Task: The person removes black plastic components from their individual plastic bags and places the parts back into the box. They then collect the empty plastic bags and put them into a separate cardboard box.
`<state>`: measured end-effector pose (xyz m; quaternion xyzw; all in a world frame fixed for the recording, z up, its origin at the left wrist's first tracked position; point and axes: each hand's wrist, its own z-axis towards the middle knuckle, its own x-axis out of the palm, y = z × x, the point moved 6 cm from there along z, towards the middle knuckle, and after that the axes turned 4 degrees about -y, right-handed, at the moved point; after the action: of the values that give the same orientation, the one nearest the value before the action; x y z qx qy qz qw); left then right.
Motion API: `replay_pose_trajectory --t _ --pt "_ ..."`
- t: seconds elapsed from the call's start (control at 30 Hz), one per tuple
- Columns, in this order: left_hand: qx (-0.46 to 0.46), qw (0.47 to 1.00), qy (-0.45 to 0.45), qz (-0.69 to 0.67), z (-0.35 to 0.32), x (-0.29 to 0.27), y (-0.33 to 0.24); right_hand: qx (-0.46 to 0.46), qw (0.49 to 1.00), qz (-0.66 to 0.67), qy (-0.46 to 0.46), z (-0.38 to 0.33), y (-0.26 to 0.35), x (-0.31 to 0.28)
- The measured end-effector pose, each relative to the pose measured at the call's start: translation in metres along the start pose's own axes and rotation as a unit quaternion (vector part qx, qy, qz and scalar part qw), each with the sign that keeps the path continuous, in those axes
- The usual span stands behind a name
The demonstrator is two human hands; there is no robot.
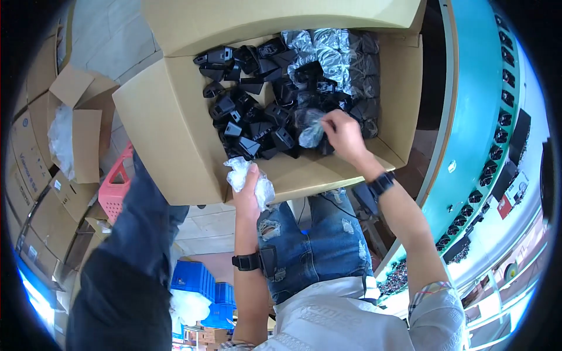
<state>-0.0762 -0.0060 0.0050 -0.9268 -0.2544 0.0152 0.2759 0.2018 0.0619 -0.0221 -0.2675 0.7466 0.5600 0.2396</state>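
A big open cardboard box (170, 134) sits in front of me, filled with several black plastic parts (252, 111); some at the far right are in clear bags (333, 52). My right hand (342, 134) reaches into the box and grips a black part wrapped in a clear plastic bag (310, 131). My left hand (249, 190) rests at the box's near edge, closed on a wad of crumpled clear plastic bags (241, 174). Both wrists wear black bands.
Another person's dark trouser leg (134, 234) stands at my left. More cardboard boxes (76, 128) and a pink crate (114, 190) lie left, blue crates (196, 281) below. A teal bench (474, 117) with rows of black parts runs along the right.
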Motion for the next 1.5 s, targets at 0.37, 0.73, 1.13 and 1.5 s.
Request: replay_pose_trajectory --t 0.37,0.73,1.13,1.5 --pt "-0.033 0.999 0.015 -0.009 0.002 0.001 0.007 0.121 0.979 0.158 0.033 0.053 -0.008 -0.01" --pt "-0.054 0.998 0.038 0.011 0.005 0.001 0.005 -0.142 0.849 -0.485 0.153 0.059 0.009 0.109" --pt "-0.071 0.996 0.046 -0.033 0.003 0.001 0.003 -0.086 0.964 -0.247 0.052 0.059 0.02 0.056" --pt "-0.101 0.991 0.08 -0.048 0.006 -0.007 0.006 0.001 0.941 -0.317 0.115 0.113 0.05 0.061"
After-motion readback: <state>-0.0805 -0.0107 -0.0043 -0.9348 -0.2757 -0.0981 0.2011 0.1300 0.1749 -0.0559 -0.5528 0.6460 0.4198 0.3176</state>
